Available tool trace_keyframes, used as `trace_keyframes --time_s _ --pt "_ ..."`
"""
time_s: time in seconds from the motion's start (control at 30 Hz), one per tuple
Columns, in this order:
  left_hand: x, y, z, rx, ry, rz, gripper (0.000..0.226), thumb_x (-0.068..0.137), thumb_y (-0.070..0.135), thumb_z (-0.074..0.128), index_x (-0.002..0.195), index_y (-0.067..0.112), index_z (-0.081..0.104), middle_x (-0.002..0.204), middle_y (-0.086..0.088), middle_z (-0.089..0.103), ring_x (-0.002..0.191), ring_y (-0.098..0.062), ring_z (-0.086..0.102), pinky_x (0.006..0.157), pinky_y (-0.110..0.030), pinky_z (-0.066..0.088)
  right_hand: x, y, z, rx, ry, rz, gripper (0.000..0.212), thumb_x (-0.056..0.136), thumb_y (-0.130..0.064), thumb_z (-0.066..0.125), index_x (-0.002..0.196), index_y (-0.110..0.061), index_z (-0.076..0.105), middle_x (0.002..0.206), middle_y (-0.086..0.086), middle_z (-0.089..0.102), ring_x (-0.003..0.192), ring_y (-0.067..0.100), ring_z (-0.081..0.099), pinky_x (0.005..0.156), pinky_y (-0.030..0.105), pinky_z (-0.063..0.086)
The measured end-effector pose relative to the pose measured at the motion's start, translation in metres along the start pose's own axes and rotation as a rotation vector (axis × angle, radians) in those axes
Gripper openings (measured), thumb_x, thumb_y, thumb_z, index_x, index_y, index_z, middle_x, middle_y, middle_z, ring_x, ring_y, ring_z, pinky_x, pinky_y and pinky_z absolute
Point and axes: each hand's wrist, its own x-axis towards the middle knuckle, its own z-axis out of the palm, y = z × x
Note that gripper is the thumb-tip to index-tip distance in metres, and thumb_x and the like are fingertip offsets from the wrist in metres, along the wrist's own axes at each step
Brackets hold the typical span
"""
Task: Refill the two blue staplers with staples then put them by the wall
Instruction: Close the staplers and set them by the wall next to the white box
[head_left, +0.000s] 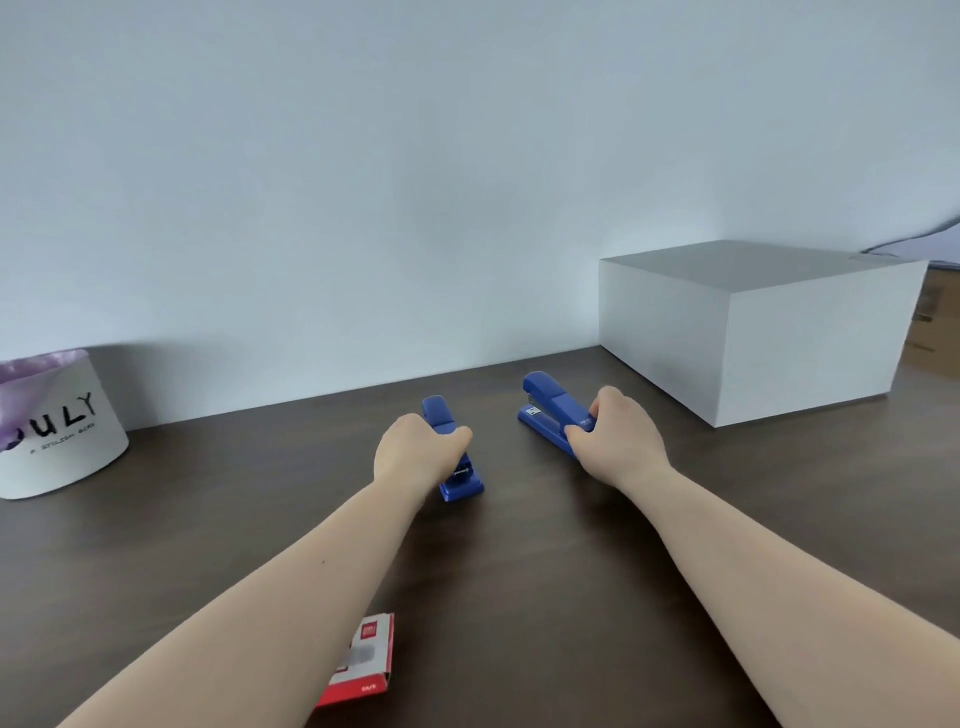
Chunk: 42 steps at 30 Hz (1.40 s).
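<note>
Two blue staplers lie closed on the dark wooden table, a short way from the wall. My left hand (415, 452) grips the left stapler (451, 457) around its middle; its near end sticks out below my fingers. My right hand (615, 434) holds the rear end of the right stapler (550, 405), whose nose points toward the wall. A red and white staple box (366, 660) lies near the table's front, partly under my left forearm.
A large white box (753, 332) stands against the wall at the right. At the far left sits a white round bin (57, 431) with a purple liner. The pale wall (363, 208) runs along the table's back edge.
</note>
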Motion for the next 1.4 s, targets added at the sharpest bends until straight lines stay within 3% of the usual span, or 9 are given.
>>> trace_keyframes --time_s 0.1,0.37,0.63,0.83,0.97,1.1,1.27,1.4 --pt "0.017 0.021 0.021 -0.011 0.003 0.037 0.029 0.074 0.026 0.055 0.058 0.012 0.036 0.054 -0.001 0.038 0.049 -0.018 0.035 0.047 -0.026 0.026 0.007 0.009 -0.003 0.049 0.050 0.046 0.016 0.084 -0.018 0.054 0.089 -0.005 0.045 0.086 0.008 0.051 0.073 0.024 0.047 0.057 0.030 0.034" --pt "0.049 0.059 0.066 -0.099 -0.012 0.068 0.022 0.076 0.028 0.054 0.069 0.010 0.045 0.058 0.000 0.044 0.052 -0.016 0.040 0.047 -0.026 0.029 0.017 0.022 -0.002 0.088 0.161 0.097 0.017 0.086 -0.020 0.055 0.087 -0.010 0.041 0.089 0.004 0.048 0.073 0.022 0.045 0.047 0.024 0.024" --pt "0.068 0.063 0.077 -0.148 -0.007 0.079 0.028 0.081 0.034 0.053 0.083 0.006 0.055 0.063 0.000 0.048 0.059 -0.019 0.048 0.047 -0.026 0.030 0.034 0.020 0.004 0.082 0.197 0.162 0.018 0.087 -0.018 0.053 0.087 -0.009 0.038 0.092 0.005 0.044 0.079 0.023 0.043 0.063 0.029 0.032" --pt "0.085 0.061 0.088 -0.160 0.010 0.123 0.040 0.084 0.043 0.053 0.092 0.005 0.059 0.080 -0.006 0.060 0.073 -0.023 0.054 0.050 -0.027 0.032 0.070 0.027 0.008 0.008 0.212 0.154 0.023 0.088 -0.019 0.053 0.102 -0.001 0.047 0.107 0.015 0.055 0.080 0.025 0.042 0.065 0.031 0.034" --pt "0.102 0.063 0.097 -0.182 0.000 0.142 0.041 0.082 0.043 0.052 0.092 0.004 0.062 0.086 -0.011 0.067 0.072 -0.023 0.055 0.049 -0.026 0.033 0.094 0.033 0.013 -0.020 0.227 0.180 0.026 0.089 -0.019 0.053 0.106 0.000 0.048 0.112 0.018 0.056 0.093 0.033 0.055 0.067 0.031 0.037" --pt "0.114 0.070 0.103 -0.180 -0.001 0.160 0.041 0.082 0.043 0.053 0.095 0.005 0.061 0.087 -0.009 0.065 0.075 -0.022 0.054 0.050 -0.027 0.033 0.112 0.036 0.018 -0.051 0.243 0.179 0.029 0.088 -0.019 0.054 0.109 0.000 0.048 0.114 0.019 0.056 0.100 0.036 0.056 0.069 0.033 0.039" --pt "0.122 0.074 0.110 -0.215 0.004 0.165 0.042 0.081 0.045 0.054 0.098 0.007 0.059 0.096 -0.008 0.066 0.083 -0.024 0.056 0.064 -0.029 0.038 0.131 0.039 0.023 -0.067 0.260 0.180 0.029 0.086 -0.018 0.055 0.109 0.000 0.049 0.113 0.019 0.058 0.100 0.036 0.057 0.069 0.034 0.039" --pt "0.126 0.074 0.115 -0.216 0.024 0.174 0.044 0.081 0.049 0.054 0.095 0.007 0.059 0.094 -0.008 0.067 0.082 -0.024 0.056 0.062 -0.028 0.037 0.144 0.040 0.025 -0.096 0.258 0.148 0.028 0.086 -0.017 0.054 0.109 0.000 0.050 0.112 0.019 0.058 0.100 0.037 0.057 0.068 0.034 0.040"
